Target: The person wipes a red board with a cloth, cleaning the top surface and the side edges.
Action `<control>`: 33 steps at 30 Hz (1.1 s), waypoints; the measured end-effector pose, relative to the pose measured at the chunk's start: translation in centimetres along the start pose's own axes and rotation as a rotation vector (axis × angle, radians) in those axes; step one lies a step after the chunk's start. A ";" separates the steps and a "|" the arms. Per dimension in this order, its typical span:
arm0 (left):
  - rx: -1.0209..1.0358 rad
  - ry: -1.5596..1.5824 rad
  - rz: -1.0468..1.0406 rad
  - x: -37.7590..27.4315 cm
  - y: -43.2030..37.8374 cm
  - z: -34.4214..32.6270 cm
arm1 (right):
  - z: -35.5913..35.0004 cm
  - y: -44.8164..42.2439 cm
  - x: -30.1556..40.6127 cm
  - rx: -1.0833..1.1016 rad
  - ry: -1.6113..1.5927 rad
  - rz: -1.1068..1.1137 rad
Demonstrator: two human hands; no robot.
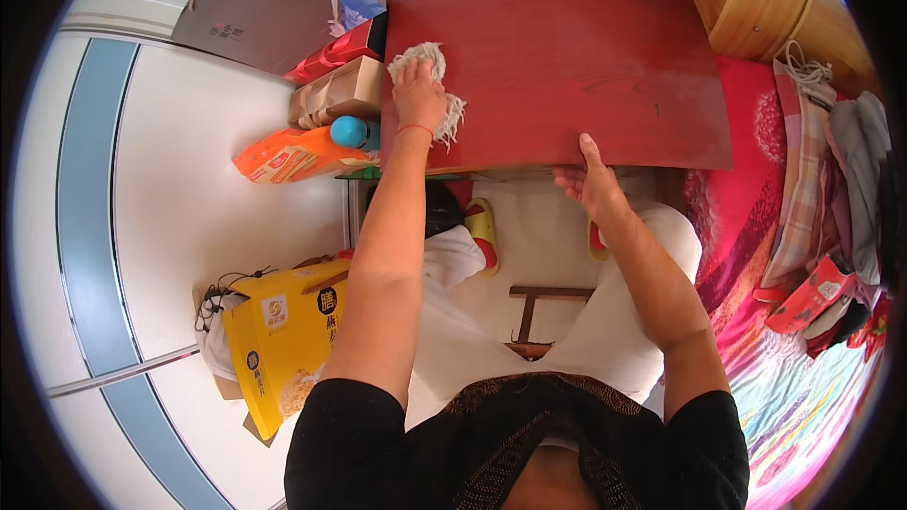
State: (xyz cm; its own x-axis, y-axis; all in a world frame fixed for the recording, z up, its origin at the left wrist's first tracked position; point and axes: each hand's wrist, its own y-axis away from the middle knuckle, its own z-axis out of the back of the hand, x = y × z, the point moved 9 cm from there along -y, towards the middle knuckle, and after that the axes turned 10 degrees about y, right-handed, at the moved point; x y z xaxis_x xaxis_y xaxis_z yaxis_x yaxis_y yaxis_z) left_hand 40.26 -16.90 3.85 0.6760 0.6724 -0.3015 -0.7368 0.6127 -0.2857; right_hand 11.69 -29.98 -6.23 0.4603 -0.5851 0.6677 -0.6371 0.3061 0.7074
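Observation:
My left hand presses a shaggy off-white cleaning rag onto the left end of a red-brown wooden tabletop. Parts of the rag show above and to the right of the fingers, and a thin red cord circles the wrist. At the tabletop's near edge, my right hand has its thumb lying on top. The other fingers are spread below that edge, pointing left, with no object between them.
Left of the tabletop stand a blue-capped bottle, an orange packet, a cardboard box and a red box. A yellow carton is by my left arm. A bed with a patterned red cover borders the right.

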 end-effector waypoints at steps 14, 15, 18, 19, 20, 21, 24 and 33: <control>0.045 -0.075 0.103 8.4 -13.6 -4.6 | -0.6 0.1 0.4 0.037 -0.018 -0.039; 0.048 -0.074 0.098 8.7 -14.4 -4.8 | -0.6 0.2 0.5 0.036 -0.009 -0.039; 0.064 -0.056 0.093 9.4 -15.8 -5.0 | -0.7 0.1 0.2 0.047 0.001 -0.049; 0.074 -0.037 0.076 9.1 -16.3 -5.2 | -0.6 0.0 0.2 0.049 0.003 -0.052; 0.084 -0.019 0.059 8.7 -16.9 -5.2 | -0.4 -0.1 0.4 0.044 0.001 -0.048; 0.097 -0.005 0.048 8.7 -16.9 -5.2 | -0.5 0.0 0.3 0.045 0.000 -0.051; 0.131 -0.018 0.075 8.8 -17.5 -5.3 | -0.5 0.1 0.3 0.033 0.005 -0.044; 0.144 0.106 -0.178 8.0 -11.3 -2.5 | -0.6 0.3 0.1 -0.050 -0.002 -0.048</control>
State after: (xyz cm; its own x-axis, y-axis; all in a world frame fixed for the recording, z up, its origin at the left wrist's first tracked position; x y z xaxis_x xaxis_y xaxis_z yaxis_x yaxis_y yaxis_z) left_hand 54.03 -19.49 2.42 0.7867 0.5057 -0.3541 -0.5943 0.7755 -0.2130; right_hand 11.93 -29.49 -5.79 0.4878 -0.6016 0.6325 -0.5830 0.3148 0.7490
